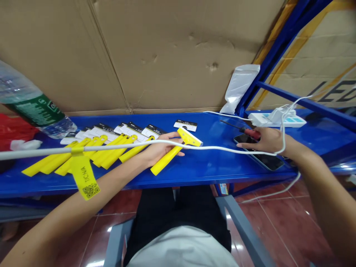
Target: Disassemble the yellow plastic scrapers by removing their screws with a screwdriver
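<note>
My left hand (163,148) is closed around a yellow scraper (167,160), its wide head up and right, its handle slanting toward the table's front edge. My right hand (271,140) grips the red handle of a screwdriver (252,133), whose thin dark shaft points left. Under that hand lies a dark phone (268,160), partly covered by the fingers. Left of my left hand, several yellow scraper handles (111,154) lie in a slanted row. Black-and-white cards (152,131) rest along their upper ends. One more card (185,125) lies behind the held scraper.
A white cable (217,148) with a yellow tag (83,176) crosses in front of both hands. A white power strip (261,120) sits at the back right by the blue rack frame (278,40). A plastic bottle (36,107) leans at the left. Cardboard (172,55) stands behind the blue table (214,167).
</note>
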### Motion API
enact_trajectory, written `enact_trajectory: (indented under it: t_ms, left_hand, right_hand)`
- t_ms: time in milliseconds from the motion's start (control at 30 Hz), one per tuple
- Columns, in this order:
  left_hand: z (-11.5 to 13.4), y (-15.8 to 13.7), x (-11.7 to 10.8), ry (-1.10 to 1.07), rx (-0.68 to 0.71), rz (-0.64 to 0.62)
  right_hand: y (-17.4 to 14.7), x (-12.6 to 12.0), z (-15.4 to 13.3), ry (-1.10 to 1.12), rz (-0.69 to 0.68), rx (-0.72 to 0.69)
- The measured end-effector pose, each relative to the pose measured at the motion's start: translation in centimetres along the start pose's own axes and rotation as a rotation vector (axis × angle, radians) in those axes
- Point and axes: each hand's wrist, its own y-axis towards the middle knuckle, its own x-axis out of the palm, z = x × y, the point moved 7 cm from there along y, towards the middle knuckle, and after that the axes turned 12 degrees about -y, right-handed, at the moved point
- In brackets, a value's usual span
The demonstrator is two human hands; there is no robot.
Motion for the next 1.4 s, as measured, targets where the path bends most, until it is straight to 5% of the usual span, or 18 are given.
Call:
enact_trajectory:
  t_ms: [200, 567, 700, 967, 1233, 1400]
  left_hand:
    - [0.6, -0.3, 0.8, -0.005, 0.031, -0.037]
    - [0.7, -0.3, 1.0, -0.072, 0.059, -0.069]
    - [0.1, 0.0, 0.6, -0.028, 0.014, -0.04]
    - [0.1, 0.3, 0.2, 0.027, 0.069, -0.029]
    - [0.5, 0.6, -0.4, 0.197, 0.095, 0.032]
    - [0.4, 1.0, -0.5, 0.169, 0.08, -0.005]
  right_hand:
    - [-0.6, -0.2, -0.8, -0.071, -0.164, -0.02]
    - [-1.9, -2.0, -1.2, 0.07, -0.02, -0.033]
    - [-2.9, -4.8, -3.2, 0.084, 0.187, -0.107]
    - [-5.5, -9.3, -10.9, 0.75, 0.233, -0.412]
    - [-2.0, -9.5, -11.5, 1.196, 0.577, -0.332]
    - [-2.3, -10.0, -12.6, 1.222, 0.741, -0.344]
